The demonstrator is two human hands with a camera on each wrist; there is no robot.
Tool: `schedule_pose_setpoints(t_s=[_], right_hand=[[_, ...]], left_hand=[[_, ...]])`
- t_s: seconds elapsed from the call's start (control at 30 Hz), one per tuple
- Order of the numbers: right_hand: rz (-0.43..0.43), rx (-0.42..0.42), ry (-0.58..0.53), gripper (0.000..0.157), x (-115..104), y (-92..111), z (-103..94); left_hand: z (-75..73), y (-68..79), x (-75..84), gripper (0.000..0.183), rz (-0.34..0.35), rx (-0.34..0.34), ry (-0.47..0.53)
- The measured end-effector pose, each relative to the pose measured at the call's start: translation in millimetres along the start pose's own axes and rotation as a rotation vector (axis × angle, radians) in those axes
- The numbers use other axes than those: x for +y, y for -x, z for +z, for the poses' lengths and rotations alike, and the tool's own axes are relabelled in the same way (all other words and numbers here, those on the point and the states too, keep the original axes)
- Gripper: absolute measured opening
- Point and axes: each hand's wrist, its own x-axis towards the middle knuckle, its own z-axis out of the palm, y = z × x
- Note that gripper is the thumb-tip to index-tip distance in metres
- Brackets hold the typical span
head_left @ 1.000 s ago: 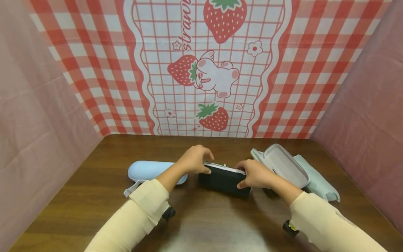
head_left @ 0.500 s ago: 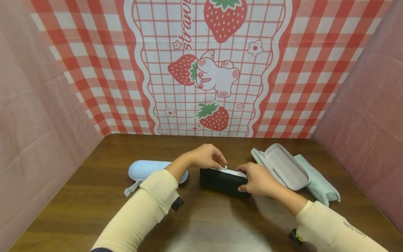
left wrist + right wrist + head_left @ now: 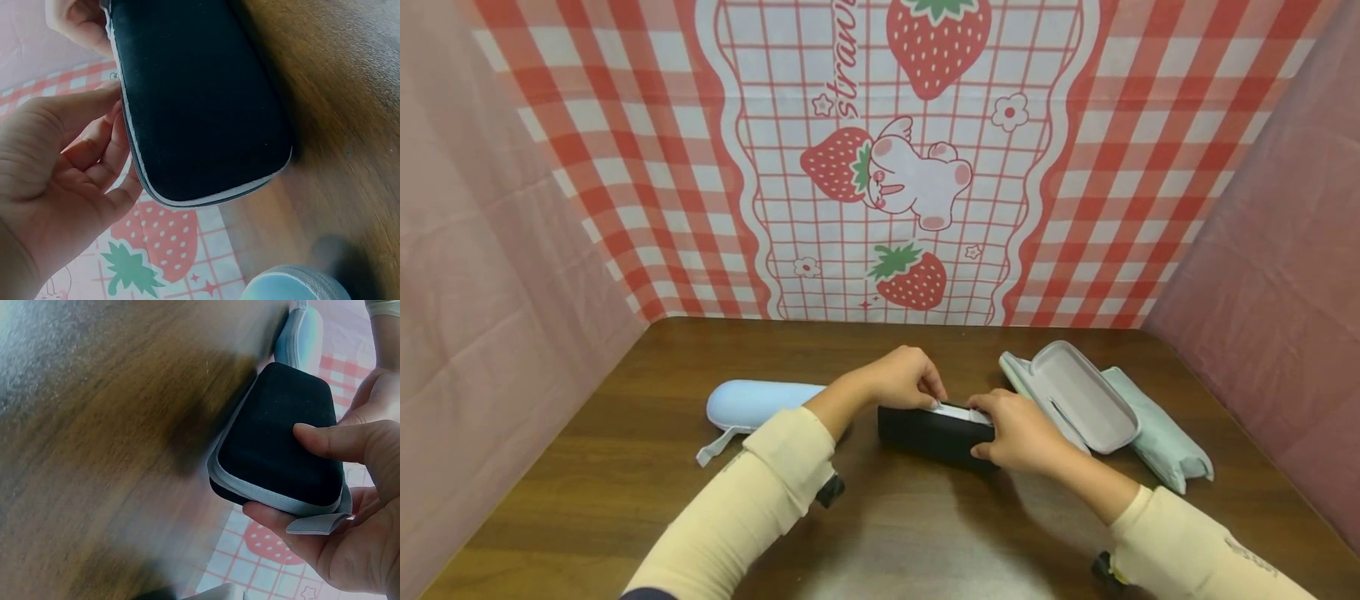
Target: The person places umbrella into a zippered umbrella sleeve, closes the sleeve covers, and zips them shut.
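1. Black case is stood on its long side on the wooden table, its pale zip band turned upward, presumably so that the zip is presented to the fingers.
2. Its right end is gripped by the right hand, thumb laid on the near face and fingers curled behind; the body is thereby probably steadied. A grey strap is seen beside these fingers.
3. The zip pull appears pinched by the left hand; whether the zip is fully closed cannot be told.
4. The blue case, open grey case and pale green pouch are placed at either side, apparently out of the hands' way.
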Motion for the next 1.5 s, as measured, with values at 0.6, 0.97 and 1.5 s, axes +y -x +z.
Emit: schedule_pose_setpoints(t_s=[0.6,0.97,1.5], right_hand=[[-0.017,-0.005,-0.023,0.052,0.5,0.1,-2.8],[0.031,-0.061,-0.103,0.051,2.7,3.8,-6.9],[0.095,-0.21,-0.342,0.053,18.9,5.3,-14.6]], left_hand=[[-4.3,8.6,-4.9,0.006,0.072,0.094,-0.075],[-10.7,18.9,-15.4,0.007,0.055,0.11,-0.061],[-19.5,39.2,-46.1,0.008,0.009,0.172,-0.024]])
